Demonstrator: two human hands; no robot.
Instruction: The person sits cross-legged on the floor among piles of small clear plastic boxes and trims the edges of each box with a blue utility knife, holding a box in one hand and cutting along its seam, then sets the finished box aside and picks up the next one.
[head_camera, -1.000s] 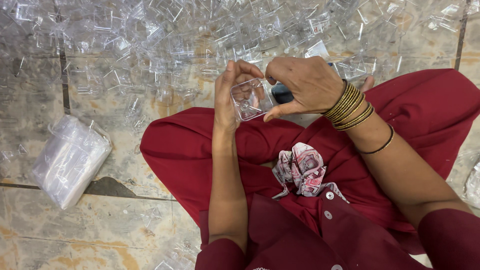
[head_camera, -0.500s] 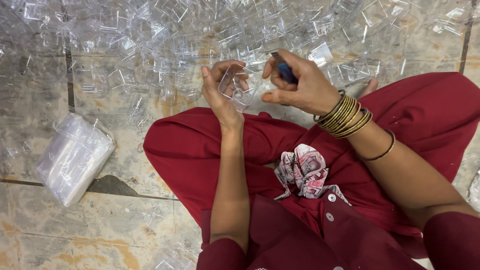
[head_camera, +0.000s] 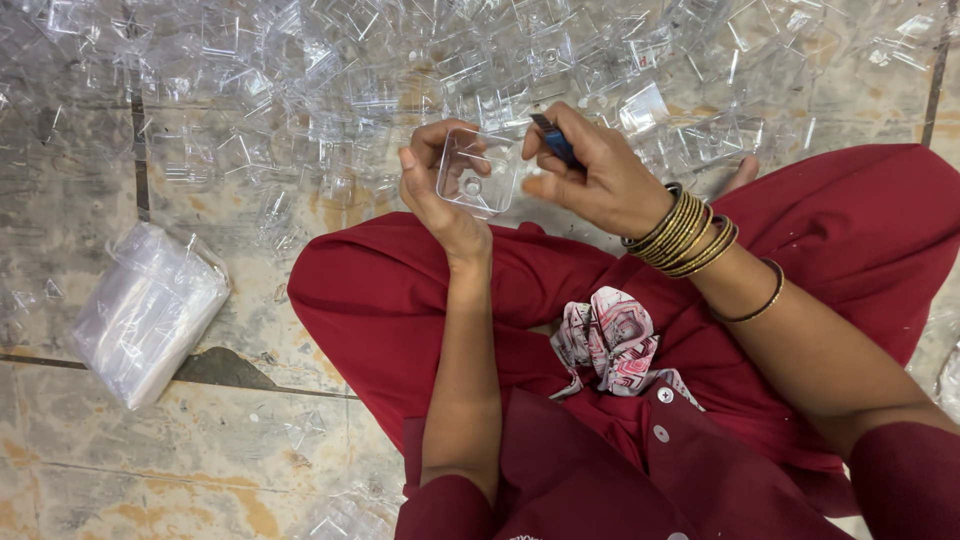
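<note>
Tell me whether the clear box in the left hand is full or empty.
Empty: the clear box in the left hand shows only skin and floor through it.

Dark red garment (head_camera: 420, 300) with short sleeves and white buttons (head_camera: 657, 395). Stacked gold bangles (head_camera: 690, 235) and one thin bangle (head_camera: 760, 295) on right wrist.

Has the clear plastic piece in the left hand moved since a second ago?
Yes. The clear plastic piece has gone up and away from the red lap, toward the heap of clear pieces on the floor, with the left hand.
</note>
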